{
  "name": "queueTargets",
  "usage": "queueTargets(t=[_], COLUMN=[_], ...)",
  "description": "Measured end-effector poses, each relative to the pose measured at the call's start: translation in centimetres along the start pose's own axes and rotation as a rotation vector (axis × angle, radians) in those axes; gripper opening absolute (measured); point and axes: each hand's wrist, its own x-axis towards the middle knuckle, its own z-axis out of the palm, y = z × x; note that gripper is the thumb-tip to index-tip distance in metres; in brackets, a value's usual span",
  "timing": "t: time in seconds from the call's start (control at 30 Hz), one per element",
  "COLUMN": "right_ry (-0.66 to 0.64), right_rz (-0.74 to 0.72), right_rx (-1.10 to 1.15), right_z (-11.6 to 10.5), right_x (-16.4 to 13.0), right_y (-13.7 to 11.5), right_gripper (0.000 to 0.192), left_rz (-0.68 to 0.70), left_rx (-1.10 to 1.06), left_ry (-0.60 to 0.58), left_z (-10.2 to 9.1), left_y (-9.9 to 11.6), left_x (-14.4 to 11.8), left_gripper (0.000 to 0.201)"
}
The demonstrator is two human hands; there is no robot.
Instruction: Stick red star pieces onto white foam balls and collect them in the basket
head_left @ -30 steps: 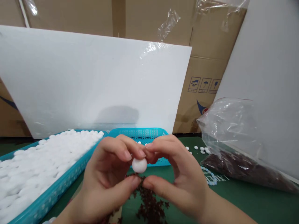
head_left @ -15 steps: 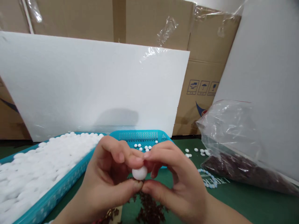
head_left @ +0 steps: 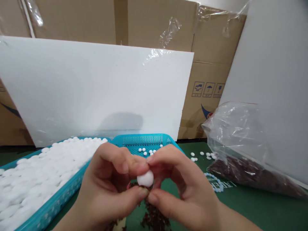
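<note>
Left of the white ball point(head_left: 145, 179), a blue tray point(head_left: 60, 192) is heaped with white balls point(head_left: 48, 173); behind it, a few small balls point(head_left: 145, 153) are held in a blue basket point(head_left: 144, 138); right of it, a clear bag point(head_left: 235, 128) is part-filled with dark bits point(head_left: 252, 175). The ball is pinched by the left hand point(head_left: 103, 189) and right hand point(head_left: 190, 189), above brown scraps point(head_left: 156, 218). Below it a green table point(head_left: 252, 208) is seen; beyond it, boxes point(head_left: 156, 22) are partly hidden by a white board point(head_left: 108, 86).

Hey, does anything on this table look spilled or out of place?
Yes, a few small white balls lie loose on the green tabletop near the clear bag, outside the blue baskets holding similar ones, so they look stray.
</note>
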Motion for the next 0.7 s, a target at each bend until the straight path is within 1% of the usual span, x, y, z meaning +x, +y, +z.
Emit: queueTargets(t=[0.07,0.13,0.23,0.33,0.43,0.53,0.63,0.7], right_ry=[-0.007,0.02,0.11,0.221,0.289,0.269,0.269,0.285], right_rz=[0.185,0.342,0.471,0.514,0.522,0.526,0.52,0.502], right_rx=[0.118,0.229,0.411,0.511,0.488,0.471,0.478,0.357], right_z=[-0.2,-0.3,0.1,0.7,1.0,1.0,1.4,1.7], right_x=[0.1,0.2,0.4,0.5,0.6,0.7,1.3,1.9], right_y=[0.0,0.3,1.3,2.7,3.8,4.1,4.1,4.3], right_gripper=[0.027,0.027,0.03,0.029,0.023,0.02,0.014,0.009], left_rz=[0.06,0.111,0.104,0.042,0.002,0.028,0.032,0.019], left_rx=[0.135,0.244,0.287,0.287,0.32,0.406,0.572,0.704], left_ry=[0.02,0.03,0.035,0.008,-0.019,-0.046,-0.105,-0.09], left_z=[-0.1,-0.2,-0.8,-1.7,-2.5,-3.0,-3.0,-2.9], left_y=[0.0,0.0,-0.5,-1.4,-2.1,-2.2,-2.0,-1.8], left_x=[0.0,-0.1,-0.1,0.2,0.5,0.5,0.4,0.6], left_gripper=[0.033,0.039,0.041,0.037,0.032,0.029,0.021,0.015])
